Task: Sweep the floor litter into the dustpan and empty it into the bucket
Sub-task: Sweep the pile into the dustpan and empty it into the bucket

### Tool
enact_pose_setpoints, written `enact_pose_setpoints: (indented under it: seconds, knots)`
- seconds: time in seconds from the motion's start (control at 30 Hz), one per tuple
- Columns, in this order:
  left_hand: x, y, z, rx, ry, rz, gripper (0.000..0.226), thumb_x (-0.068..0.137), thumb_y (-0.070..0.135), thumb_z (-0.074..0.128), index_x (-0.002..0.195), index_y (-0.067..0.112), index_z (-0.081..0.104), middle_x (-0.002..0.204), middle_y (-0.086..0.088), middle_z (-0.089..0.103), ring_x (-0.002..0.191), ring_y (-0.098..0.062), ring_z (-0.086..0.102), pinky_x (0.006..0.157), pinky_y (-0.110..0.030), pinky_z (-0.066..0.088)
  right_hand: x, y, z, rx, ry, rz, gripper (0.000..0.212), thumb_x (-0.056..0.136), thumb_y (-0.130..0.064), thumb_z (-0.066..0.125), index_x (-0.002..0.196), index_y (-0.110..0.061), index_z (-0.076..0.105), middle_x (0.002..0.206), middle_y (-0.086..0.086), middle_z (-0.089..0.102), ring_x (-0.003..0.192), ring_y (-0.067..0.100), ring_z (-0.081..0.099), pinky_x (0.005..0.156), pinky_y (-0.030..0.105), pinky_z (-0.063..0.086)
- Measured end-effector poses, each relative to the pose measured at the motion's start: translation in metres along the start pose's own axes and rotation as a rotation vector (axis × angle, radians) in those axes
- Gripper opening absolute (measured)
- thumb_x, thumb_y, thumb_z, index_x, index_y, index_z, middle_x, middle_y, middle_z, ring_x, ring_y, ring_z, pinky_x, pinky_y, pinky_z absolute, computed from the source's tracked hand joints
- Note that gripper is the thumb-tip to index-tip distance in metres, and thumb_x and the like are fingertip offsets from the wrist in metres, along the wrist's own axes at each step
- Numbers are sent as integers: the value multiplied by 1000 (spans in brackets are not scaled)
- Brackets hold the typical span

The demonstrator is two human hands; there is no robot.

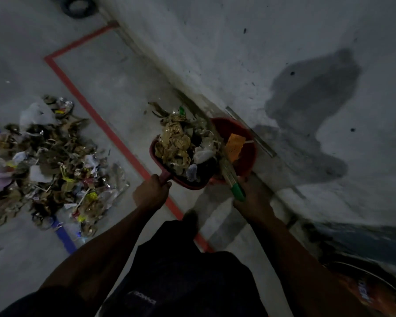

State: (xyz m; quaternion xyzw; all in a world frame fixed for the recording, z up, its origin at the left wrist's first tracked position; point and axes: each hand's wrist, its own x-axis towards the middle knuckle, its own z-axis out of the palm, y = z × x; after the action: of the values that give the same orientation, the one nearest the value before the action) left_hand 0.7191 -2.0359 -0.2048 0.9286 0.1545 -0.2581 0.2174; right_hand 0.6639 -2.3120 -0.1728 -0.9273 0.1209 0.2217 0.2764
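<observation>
Red dustpan (181, 179) heaped with litter (176, 145), held beside red bucket (247, 156), pan edge touching or overlapping bucket rim. Left hand (150, 194) grips pan handle, fingers curled round it. Right hand (253, 199) grips green handle of broom (229, 172), bristles lying against load at bucket side. Orange scrap (234, 145) inside bucket. Bigger litter pile (48, 161) on concrete floor (114, 88) well left, beyond red tape line (101, 124). Blue tape (66, 239) near pile. Dark stain (313, 92) on wall behind bucket.

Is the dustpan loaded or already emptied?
Loaded. The red dustpan, gripped by the left hand, is heaped with crumpled paper and plastic litter, beside the red bucket.
</observation>
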Motion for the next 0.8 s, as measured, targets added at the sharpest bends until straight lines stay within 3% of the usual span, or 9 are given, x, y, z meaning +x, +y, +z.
enact_pose_setpoints:
  seconds: [0.3,0.4,0.5,0.6,0.7,0.8]
  knots:
    - [32,60,35,35,-16,-55,39,89,54,52,101,17,60,92,-7,66,86,-31,64,74,-35,50,45,49,-38,101,-66,14,74,79,-14,67,148,-18,39,128,13,57,113,32,57,91,39,49]
    - [36,80,60,43,-13,-97,39,89,54,53,102,17,59,95,-8,67,88,-32,65,74,-35,49,64,74,-48,125,-106,27,78,79,-21,67,150,-26,36,133,9,56,116,27,56,95,37,47]
    - [41,97,92,80,-14,-152,40,89,53,53,104,17,59,98,-9,67,91,-32,65,78,-38,52,82,105,-55,140,-150,3,70,79,-23,60,146,-22,41,130,11,58,116,30,57,97,35,44]
    - [46,114,125,114,-10,-202,41,88,53,54,106,17,59,100,-10,67,92,-33,65,73,-34,46,104,136,-59,119,-205,-19,67,85,-14,61,148,-16,39,129,16,58,116,33,56,99,43,46]
    - [59,130,154,133,-28,-235,41,88,53,56,106,17,59,99,-9,67,92,-32,65,68,-32,42,126,168,-58,38,-183,-10,49,89,-13,63,136,-5,52,125,21,60,114,36,58,92,38,48]
    - [80,145,174,174,-48,-263,35,89,48,57,104,17,60,93,-5,65,83,-28,64,63,-28,37,146,189,-58,-19,-201,11,56,92,-19,64,144,-8,45,125,20,61,114,39,58,91,41,49]
